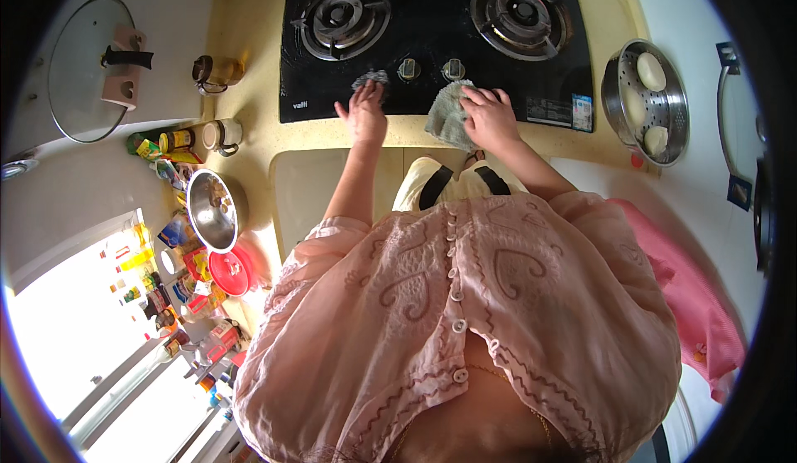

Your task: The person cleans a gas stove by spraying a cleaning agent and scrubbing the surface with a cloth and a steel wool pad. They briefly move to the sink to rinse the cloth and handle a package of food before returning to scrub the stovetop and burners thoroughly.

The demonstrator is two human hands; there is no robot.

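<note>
A black glass gas hob with two burners and two knobs lies in front of me. My left hand is at its front left, fingertips pressing a small grey scrubber, apparently steel wool, onto the glass. The thumb sticks out to the side. To the right, my right hand grips a grey-green cloth that drapes over the hob's front edge, just below the right knob. Part of the cloth is hidden beneath my fingers.
A perforated steel bowl with pale round items stands right of the hob. On the left are a glass jug, a lidded jar, a steel bowl, a red lid and several packages. A glass pan lid hangs on the wall.
</note>
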